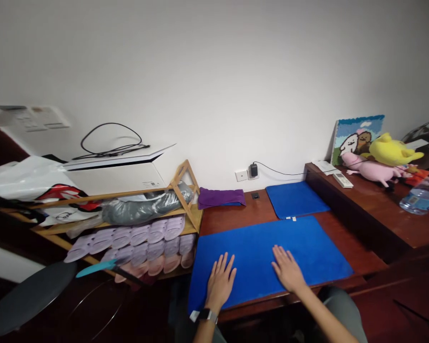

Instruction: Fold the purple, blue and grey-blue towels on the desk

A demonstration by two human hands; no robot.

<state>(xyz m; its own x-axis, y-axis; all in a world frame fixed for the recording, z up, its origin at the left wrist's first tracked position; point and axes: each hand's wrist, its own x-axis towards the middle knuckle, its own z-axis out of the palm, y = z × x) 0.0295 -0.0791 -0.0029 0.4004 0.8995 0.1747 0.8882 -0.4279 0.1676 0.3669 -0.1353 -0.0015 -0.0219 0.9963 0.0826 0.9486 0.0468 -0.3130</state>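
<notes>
A large blue cloth (253, 252) is spread flat over the front of the brown desk (221, 221). My left hand (220, 281) rests palm down near its left part, fingers apart, with a watch on the wrist. Further right, my right hand (288, 268) also lies palm down on the cloth, its fingers stretched out. Neither hand holds anything. Behind the large cloth lies a smaller blue cloth (296, 197) at the back right. A folded purple cloth (221, 197) sits at the back left by the wall.
Left of the desk, a wooden rack (196, 220) bears several slippers (139, 236), bags and a white box (117, 178). The raised surface (382, 209) at right holds a remote (342, 180), plush toys (375, 171), a picture and a bottle (422, 197). A charger (253, 170) is plugged in.
</notes>
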